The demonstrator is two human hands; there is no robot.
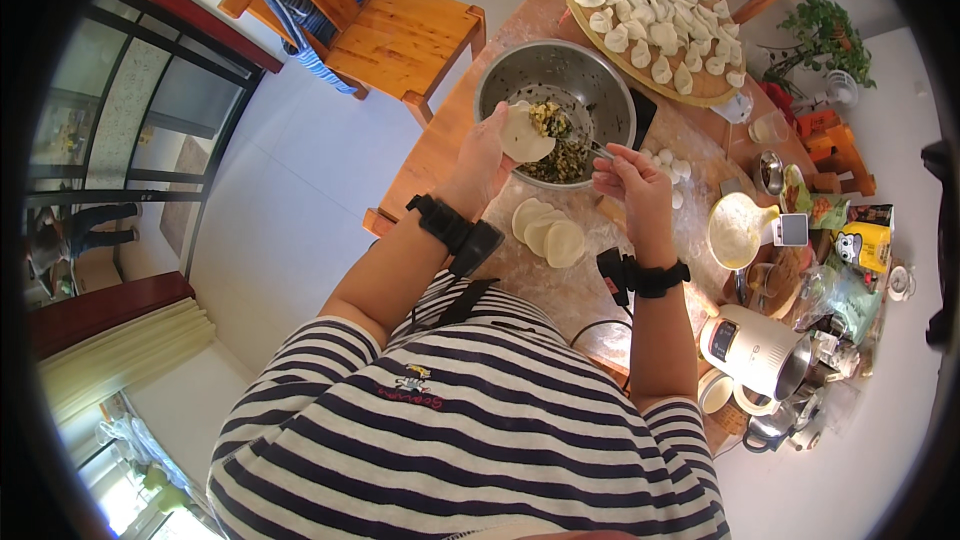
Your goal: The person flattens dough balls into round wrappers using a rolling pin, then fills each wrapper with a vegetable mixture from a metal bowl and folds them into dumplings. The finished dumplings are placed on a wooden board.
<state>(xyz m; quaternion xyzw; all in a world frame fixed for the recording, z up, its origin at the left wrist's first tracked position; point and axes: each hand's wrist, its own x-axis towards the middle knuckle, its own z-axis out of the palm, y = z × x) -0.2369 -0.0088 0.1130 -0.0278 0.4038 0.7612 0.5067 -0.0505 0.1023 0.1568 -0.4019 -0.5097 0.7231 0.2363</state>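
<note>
My left hand holds a round dumpling wrapper over the near left rim of a steel mixing bowl. Chopped filling sits at the wrapper's right edge. Between the fingers of my right hand is the handle of a metal spoon, whose tip is at the filling and partly hidden by it. More dark green chopped filling lies in the bottom of the bowl. Just in front of the bowl, several flat wrappers overlap on the floured table.
A round board crowded with folded dumplings stands behind the bowl. Several small dough balls lie right of my right hand. Further right are a bowl of flour, a white kitchen appliance and food packets. A wooden chair stands at the left.
</note>
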